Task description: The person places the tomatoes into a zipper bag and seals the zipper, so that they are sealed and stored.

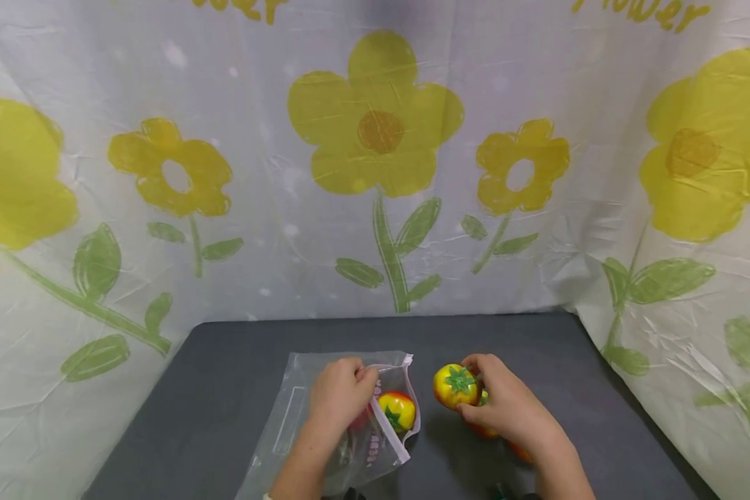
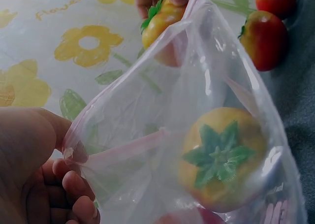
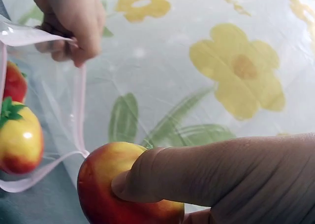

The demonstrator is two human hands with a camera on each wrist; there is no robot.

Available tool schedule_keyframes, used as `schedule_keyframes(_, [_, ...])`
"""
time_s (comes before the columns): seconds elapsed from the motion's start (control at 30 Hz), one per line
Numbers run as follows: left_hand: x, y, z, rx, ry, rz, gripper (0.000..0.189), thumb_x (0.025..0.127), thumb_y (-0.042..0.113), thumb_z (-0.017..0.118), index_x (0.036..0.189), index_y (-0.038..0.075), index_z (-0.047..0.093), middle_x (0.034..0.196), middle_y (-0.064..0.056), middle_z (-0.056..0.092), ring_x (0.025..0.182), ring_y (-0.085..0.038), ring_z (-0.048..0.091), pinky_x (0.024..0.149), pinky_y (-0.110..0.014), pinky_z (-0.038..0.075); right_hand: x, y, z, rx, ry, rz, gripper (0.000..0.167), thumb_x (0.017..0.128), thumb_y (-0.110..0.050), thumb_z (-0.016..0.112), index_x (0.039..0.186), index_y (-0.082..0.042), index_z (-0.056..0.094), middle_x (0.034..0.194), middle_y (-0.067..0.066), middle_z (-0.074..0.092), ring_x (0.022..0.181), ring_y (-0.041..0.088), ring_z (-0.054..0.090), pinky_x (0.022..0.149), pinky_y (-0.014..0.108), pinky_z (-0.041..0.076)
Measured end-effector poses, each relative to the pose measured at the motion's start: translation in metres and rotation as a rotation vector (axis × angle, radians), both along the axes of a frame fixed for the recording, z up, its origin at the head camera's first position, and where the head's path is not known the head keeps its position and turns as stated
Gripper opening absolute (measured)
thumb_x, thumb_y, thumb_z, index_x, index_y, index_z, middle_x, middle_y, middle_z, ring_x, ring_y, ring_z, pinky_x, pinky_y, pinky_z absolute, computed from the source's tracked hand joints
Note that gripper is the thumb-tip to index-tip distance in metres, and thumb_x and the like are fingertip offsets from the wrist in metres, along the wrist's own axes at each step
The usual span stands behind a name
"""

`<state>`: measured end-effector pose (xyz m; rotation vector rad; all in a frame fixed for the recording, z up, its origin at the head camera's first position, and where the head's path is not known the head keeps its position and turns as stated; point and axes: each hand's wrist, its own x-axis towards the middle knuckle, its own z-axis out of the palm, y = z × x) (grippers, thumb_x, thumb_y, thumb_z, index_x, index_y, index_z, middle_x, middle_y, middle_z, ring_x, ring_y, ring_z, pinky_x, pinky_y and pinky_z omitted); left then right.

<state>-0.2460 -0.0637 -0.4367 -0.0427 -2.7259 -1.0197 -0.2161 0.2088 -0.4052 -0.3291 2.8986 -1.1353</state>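
My left hand [image 1: 339, 397] pinches the rim of a clear zip bag [image 1: 292, 403] with a pale pink closure, holding its mouth apart. Inside lies a yellow-and-red tomato [image 1: 396, 410] with a green star-shaped calyx. Beside it in the bag is a redder fruit [image 3: 15, 82], partly hidden by the yellow one. My right hand [image 1: 506, 397] grips another yellow-and-red tomato [image 1: 455, 386] between thumb and fingers, just right of the bag's mouth. In the left wrist view this tomato shows behind the bag's edge.
Two more tomatoes, one nearer [image 2: 266, 41] and one farther [image 2: 275, 0], lie on the dark grey table [image 1: 237, 347] beneath and behind my right hand. A white curtain [image 1: 256, 243] printed with yellow flowers hangs along the table's far edge and sides. Small dark objects show at the bottom edge.
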Motion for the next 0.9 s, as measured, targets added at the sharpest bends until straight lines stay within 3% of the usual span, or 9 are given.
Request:
schedule_keyframes(0.17, [-0.001, -0.001, 0.0, -0.002, -0.007, 0.013, 0.038, 0.089, 0.024, 0.063, 0.057, 0.015, 0.045, 0.052, 0.003, 0.034, 0.046, -0.016, 0.034, 0.047, -0.028, 0.027, -0.002, -0.012, -0.006, 0.0, -0.018, 0.02, 0.057, 0.074, -0.011, 0.089, 0.122, -0.006, 0.059, 0.114, 0.004, 0.056, 0.094, 0.02, 0.058, 0.08, 0.039, 0.05])
schedule_keyframes(0.53, [-0.001, 0.002, 0.0, -0.013, 0.012, -0.01, 0.037, 0.089, 0.024, 0.062, 0.057, 0.015, 0.045, 0.052, 0.003, 0.033, 0.047, -0.016, 0.034, 0.046, -0.029, 0.026, -0.007, -0.021, -0.018, 0.159, 0.029, 0.053, 0.052, 0.069, -0.016, 0.09, 0.114, -0.01, 0.064, 0.105, -0.001, 0.057, 0.087, 0.016, 0.055, 0.081, 0.043, 0.05])
schedule_keyframes(0.9, [-0.002, 0.003, -0.001, -0.021, 0.02, -0.035, 0.037, 0.088, 0.025, 0.06, 0.056, 0.015, 0.043, 0.05, 0.004, 0.033, 0.044, -0.017, 0.035, 0.046, -0.029, 0.026, -0.01, -0.03, -0.032, 0.175, 0.114, 0.155, 0.051, 0.072, -0.02, 0.09, 0.116, -0.008, 0.068, 0.111, 0.003, 0.064, 0.094, 0.02, 0.06, 0.085, 0.047, 0.051])
